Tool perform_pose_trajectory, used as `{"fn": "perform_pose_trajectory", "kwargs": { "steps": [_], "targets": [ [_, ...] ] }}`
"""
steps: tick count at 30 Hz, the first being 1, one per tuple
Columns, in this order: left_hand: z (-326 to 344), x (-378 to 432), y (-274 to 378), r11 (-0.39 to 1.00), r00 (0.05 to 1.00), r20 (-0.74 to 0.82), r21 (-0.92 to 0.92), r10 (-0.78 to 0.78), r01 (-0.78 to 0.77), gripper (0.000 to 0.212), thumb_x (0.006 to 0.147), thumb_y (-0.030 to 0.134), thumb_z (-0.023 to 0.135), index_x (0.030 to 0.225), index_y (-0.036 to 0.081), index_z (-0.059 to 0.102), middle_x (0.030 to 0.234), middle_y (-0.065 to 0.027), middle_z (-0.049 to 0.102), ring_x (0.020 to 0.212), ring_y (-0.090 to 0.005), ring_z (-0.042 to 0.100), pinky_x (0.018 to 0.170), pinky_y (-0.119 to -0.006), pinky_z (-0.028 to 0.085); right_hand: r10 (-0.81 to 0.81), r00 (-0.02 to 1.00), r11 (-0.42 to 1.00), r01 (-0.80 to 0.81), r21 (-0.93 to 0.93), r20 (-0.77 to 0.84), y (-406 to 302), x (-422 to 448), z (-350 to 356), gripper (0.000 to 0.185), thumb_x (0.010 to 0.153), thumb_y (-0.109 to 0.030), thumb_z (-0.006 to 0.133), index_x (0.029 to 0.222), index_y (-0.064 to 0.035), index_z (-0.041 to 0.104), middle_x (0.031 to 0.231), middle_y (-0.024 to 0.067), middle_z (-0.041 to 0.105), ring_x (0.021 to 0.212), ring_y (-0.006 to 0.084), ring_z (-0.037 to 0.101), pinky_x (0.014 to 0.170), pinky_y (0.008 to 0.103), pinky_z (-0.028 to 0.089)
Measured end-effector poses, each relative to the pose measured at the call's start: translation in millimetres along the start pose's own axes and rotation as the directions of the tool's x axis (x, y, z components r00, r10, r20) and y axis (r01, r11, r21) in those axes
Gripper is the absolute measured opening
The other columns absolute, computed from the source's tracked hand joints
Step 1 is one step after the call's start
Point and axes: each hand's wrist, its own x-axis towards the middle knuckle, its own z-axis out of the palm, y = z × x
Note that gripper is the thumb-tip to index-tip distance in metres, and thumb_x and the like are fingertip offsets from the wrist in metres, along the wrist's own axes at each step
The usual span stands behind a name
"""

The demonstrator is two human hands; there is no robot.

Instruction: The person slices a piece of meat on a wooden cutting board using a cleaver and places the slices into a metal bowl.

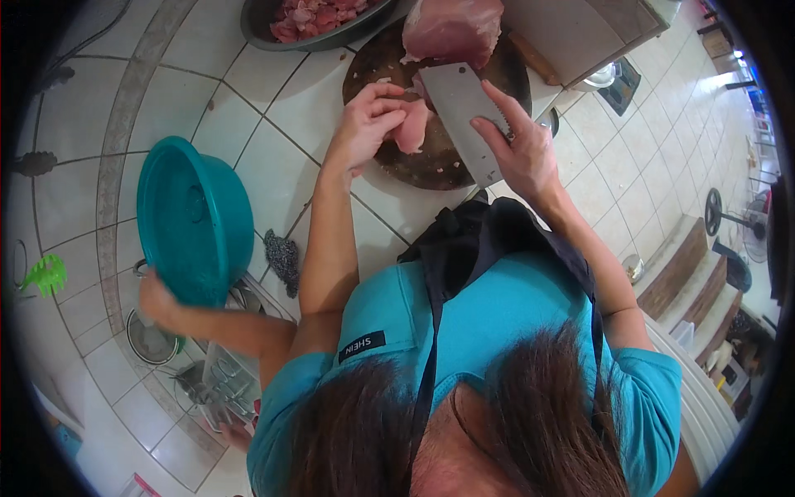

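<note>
My left hand (366,124) pinches a small piece of raw pink meat (411,127) between thumb and fingers over a round wooden chopping board (428,168). In my right hand (528,149) is a wide metal cleaver (456,115); thumb and forefinger press on its blade, and the palm hides any grip. The blade lies slantwise above the board, close beside the piece of meat. A large chunk of raw meat (453,28) rests on the board's far side, beyond the cleaver. Small scraps of meat dot the wood.
A grey basin (304,45) of cut meat stands beyond the board. On the left are a teal plastic tub (239,211), a dark scouring pad (281,258) and another person's blurred arm (217,329). A wooden handle (534,59) lies at the board's right, beside a tiled ledge (577,37).
</note>
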Motion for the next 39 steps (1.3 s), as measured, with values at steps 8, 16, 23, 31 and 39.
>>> {"fn": "perform_pose_trajectory", "kwargs": {
  "steps": [8, 16, 23, 31, 39],
  "targets": [
    [4.9, -12.3, -19.6, 0.498, 0.943, -0.245, 0.861, 0.223, 0.105, 0.035, 0.084, 0.024, 0.073, 0.106, -0.002, 0.062, 0.091, -0.0138, 0.072, 0.080, -0.0209, 0.069, 0.074, -0.032, 0.054, -0.053, 0.998, 0.995, 0.057, -0.085, 0.044, 6.1, 6.4, 6.1, 0.050, 0.091, -0.020, 0.066, 0.137, -0.0116, 0.049, 0.091, 0.0247, 0.067, 0.081, 0.0415, 0.066, 0.070, 0.0433, 0.053],
    [10.9, -18.6, -28.3, 0.464, 0.977, -0.131, 0.885, 0.168, 0.038, 0.033, 0.082, 0.025, 0.075, 0.097, -0.001, 0.062, 0.083, -0.0115, 0.070, 0.079, -0.0196, 0.068, 0.073, -0.032, 0.053, -0.210, 0.965, 0.964, 0.232, -0.133, 0.160, 21.1, 18.2, 28.0, 0.047, 0.091, -0.017, 0.062, 0.136, -0.0122, 0.050, 0.090, 0.0241, 0.067, 0.084, 0.0432, 0.064, 0.072, 0.0478, 0.052],
    [5.7, -8.4, -33.4, 0.800, 0.975, -0.055, 0.582, 0.215, -0.143, 0.021, 0.093, 0.018, 0.065, 0.104, 0.002, 0.058, 0.093, -0.0065, 0.066, 0.076, -0.0142, 0.063, 0.070, -0.027, 0.051, -0.106, 0.994, 0.990, 0.107, -0.091, 0.016, 2.3, 20.8, -5.3, 0.049, 0.091, -0.023, 0.066, 0.137, -0.0141, 0.051, 0.087, 0.0244, 0.068, 0.080, 0.0411, 0.067, 0.070, 0.0410, 0.053],
    [1.4, 0.3, -20.8, 0.908, 0.997, -0.074, 0.418, 0.030, 0.003, 0.031, 0.093, 0.014, 0.063, 0.118, -0.001, 0.054, 0.088, -0.0058, 0.067, 0.074, -0.0103, 0.060, 0.068, -0.023, 0.048, -0.101, 0.994, 0.995, 0.101, -0.003, -0.046, 0.9, 12.7, 2.4, 0.048, 0.090, -0.023, 0.068, 0.135, -0.0127, 0.053, 0.096, 0.0246, 0.068, 0.083, 0.0388, 0.069, 0.072, 0.0398, 0.054],
    [-1.5, -2.9, -18.6, 0.750, 0.982, -0.119, 0.661, 0.149, -0.034, 0.035, 0.090, 0.021, 0.067, 0.115, -0.002, 0.057, 0.084, -0.0088, 0.069, 0.074, -0.0109, 0.062, 0.068, -0.024, 0.050, -0.056, 0.992, 0.982, 0.076, -0.175, 0.115, 21.9, 13.3, 29.6, 0.047, 0.091, -0.020, 0.062, 0.136, -0.0156, 0.050, 0.090, 0.0217, 0.068, 0.083, 0.0427, 0.065, 0.072, 0.0496, 0.051]
  ]
}}
